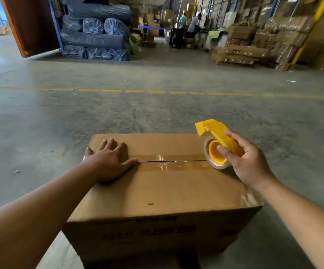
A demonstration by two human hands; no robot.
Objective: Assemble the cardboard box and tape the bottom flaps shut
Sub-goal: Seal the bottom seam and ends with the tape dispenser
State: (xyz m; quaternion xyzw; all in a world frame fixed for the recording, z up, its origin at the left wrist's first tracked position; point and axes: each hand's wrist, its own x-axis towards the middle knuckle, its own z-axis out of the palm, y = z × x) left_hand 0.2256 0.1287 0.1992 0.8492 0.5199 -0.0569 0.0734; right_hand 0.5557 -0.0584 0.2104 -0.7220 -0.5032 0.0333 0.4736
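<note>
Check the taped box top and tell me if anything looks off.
The clear tape along the cardboard box seam looks wrinkled mid-run, and a thin dark gap shows between the flaps there. The left hand presses flat on the box; the right hand grips the yellow tape dispenser at the seam's right end.

Left hand (108,162) on box (157,191); dispenser (218,141) right.

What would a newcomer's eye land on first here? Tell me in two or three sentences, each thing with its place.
First the bright yellow tape dispenser, gripped by the right hand at the right end of the cardboard box in the foreground. Next the left hand, pressed flat on the box's left side beside the shiny clear tape along the centre seam. Behind, a dashed yellow line crosses the concrete floor.
</note>
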